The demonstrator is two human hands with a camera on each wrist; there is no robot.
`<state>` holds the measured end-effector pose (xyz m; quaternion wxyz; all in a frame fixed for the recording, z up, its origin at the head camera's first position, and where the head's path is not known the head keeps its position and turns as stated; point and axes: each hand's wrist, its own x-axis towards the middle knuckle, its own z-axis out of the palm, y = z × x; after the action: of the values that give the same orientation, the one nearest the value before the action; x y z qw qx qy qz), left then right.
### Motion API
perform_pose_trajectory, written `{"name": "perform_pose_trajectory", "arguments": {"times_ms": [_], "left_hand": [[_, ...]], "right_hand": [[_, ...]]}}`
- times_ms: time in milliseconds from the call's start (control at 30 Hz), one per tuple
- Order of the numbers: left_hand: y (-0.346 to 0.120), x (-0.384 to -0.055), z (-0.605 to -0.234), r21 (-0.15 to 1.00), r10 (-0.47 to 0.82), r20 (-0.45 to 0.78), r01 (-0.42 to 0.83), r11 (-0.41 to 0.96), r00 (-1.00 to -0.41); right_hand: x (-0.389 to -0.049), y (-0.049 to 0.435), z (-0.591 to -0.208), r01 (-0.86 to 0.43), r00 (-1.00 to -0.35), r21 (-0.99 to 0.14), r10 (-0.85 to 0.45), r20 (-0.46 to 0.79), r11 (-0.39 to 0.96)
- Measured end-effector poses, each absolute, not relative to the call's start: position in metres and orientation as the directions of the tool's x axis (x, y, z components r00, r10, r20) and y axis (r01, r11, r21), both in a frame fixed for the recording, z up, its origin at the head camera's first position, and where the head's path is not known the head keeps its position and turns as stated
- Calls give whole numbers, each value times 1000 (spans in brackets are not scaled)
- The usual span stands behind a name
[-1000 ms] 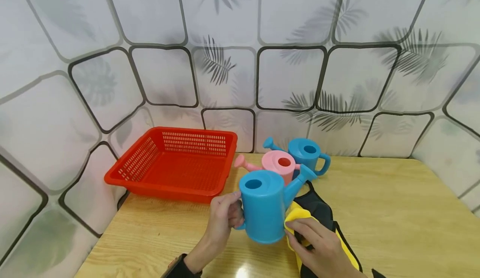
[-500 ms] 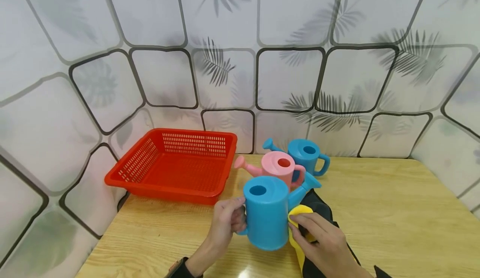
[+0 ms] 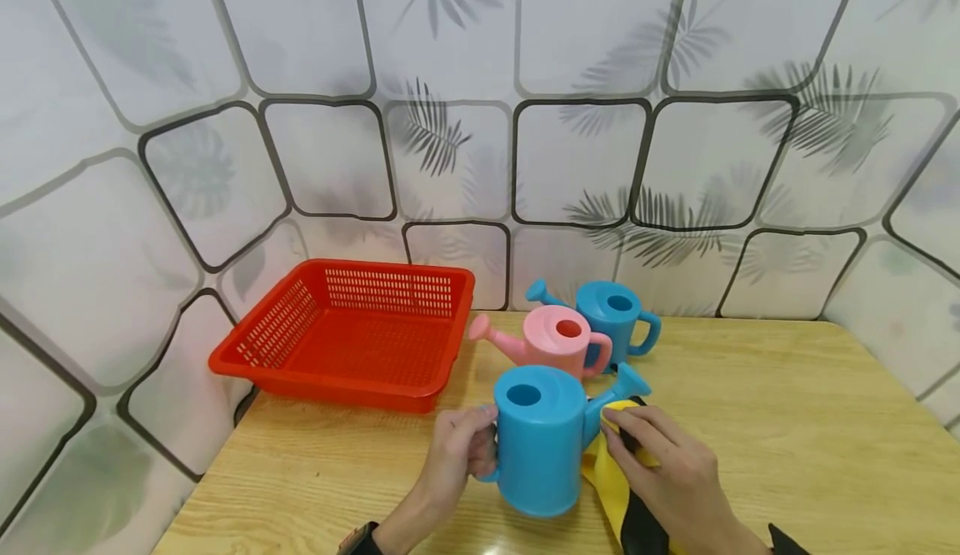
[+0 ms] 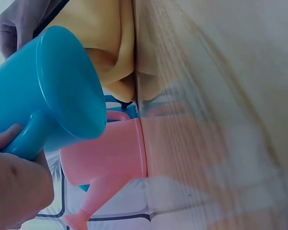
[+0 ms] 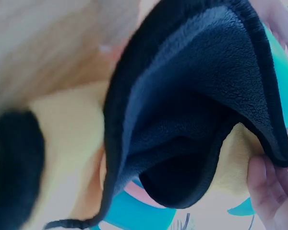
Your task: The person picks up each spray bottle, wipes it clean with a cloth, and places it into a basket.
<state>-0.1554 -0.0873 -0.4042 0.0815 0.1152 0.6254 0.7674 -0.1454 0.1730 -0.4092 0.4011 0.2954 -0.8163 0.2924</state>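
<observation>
I see the left grip (image 3: 457,451) curled around the handle (image 4: 31,136) of a blue watering can (image 3: 538,459), held above the surface (image 3: 795,422), while the right grip (image 3: 667,467) pinches a yellow-and-black cloth (image 3: 617,492) just beside the can's spout (image 3: 597,415). A pink watering can (image 3: 550,340) stands behind. The dark wristband's (image 3: 360,541) face is too small for me to read.

Smooth plastic watering can (image 3: 542,455), fleecy cloth (image 5: 197,72), glossy wooden tabletop (image 3: 787,422)

Blue watering can (image 3: 540,459), left hand (image 3: 459,451): shifted right. Pink watering can (image 3: 551,340), far: handle (image 3: 607,351) now fully visible. Right hand (image 3: 671,467), yellow-black cloth (image 3: 613,484): shifted right, beside blue spout (image 3: 627,382).
</observation>
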Motion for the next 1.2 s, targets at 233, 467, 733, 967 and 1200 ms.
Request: {"name": "perform_pose_trajectory", "arguments": {"times_ms": [233,467,733,967,1200], "left_hand": [[-87,-155,-406,978,269,68,12,-206,-961],[-88,-154,-406,978,283,60,-1,-208,-957],[-87,-154,-408,981,324,49,-15,-192,-945],[-87,-153,-410,982,322,47,-16,-189,-945],[-85,-154,-408,983,317,43,-16,-182,-948]], "right_hand": [[-146,180,-402,-695,-512,-262,-206,834,669],[-146,182,-402,-654,-507,-255,-162,846,713],[-143,181,-402,-629,-524,-253,-160,836,735],[-142,180,-407,-665,-534,-271,-190,824,696],[-141,176,-410,-699,-520,-279,-201,830,658]]}}
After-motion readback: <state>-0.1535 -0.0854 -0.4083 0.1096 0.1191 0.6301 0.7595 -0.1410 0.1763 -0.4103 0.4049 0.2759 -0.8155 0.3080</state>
